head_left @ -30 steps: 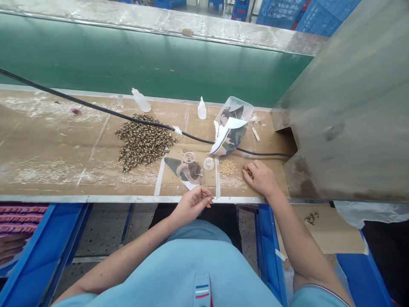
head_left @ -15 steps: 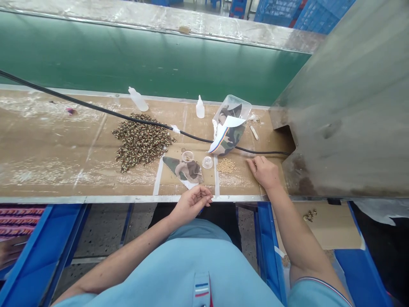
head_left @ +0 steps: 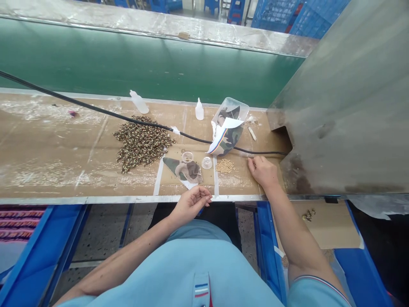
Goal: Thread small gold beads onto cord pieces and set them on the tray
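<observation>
Tan cardboard [head_left: 236, 183] lies under the right hand [head_left: 262, 172], its fingers now flatter than the curled pose a second earlier and pointing left toward a pile of beige beads [head_left: 224, 166], near but not touching. The left hand [head_left: 191, 205], well apart, curls above the metal edge [head_left: 128, 199]; whether it pinches anything, I cannot tell. The pile runs longest sideways, just beside a clear plastic cup [head_left: 207, 162].
</observation>
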Available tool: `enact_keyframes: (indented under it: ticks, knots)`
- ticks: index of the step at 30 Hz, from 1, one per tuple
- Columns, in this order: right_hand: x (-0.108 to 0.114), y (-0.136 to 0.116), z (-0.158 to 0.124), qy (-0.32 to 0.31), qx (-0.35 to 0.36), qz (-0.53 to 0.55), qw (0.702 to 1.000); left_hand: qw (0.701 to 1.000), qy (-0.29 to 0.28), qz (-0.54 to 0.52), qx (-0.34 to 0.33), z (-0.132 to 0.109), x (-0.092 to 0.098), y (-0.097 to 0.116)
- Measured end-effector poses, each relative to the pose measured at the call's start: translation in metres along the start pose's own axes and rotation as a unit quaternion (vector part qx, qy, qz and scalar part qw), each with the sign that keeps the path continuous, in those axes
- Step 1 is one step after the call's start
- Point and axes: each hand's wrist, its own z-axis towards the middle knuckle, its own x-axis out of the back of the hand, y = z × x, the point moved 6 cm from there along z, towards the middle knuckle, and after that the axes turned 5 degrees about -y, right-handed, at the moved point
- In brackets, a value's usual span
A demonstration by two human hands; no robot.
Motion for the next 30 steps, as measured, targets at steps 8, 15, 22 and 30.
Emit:
enact_keyframes:
  ticks: [8, 15, 22, 30]
  knots:
    - [-0.001, 0.003, 0.001, -0.019, -0.021, 0.137, 0.99, 1.0, -0.001, -0.004, -0.006, 0.0, 0.0, 0.0]
    - [0.018, 0.02, -0.004, 0.024, -0.145, 0.235, 0.961, 1.0, 0.0, -0.004, 0.001, -0.001, 0.001, -0.001]
    - [0.02, 0.016, -0.091, -0.043, -0.339, 0.617, 0.709, 0.999, 0.006, 0.042, 0.028, -0.001, 0.004, 0.003]
    - [0.014, 0.103, -0.189, -0.043, -0.45, 0.362, 0.815, 0.997, 0.006, 0.072, 0.039, 0.002, 0.001, 0.007]
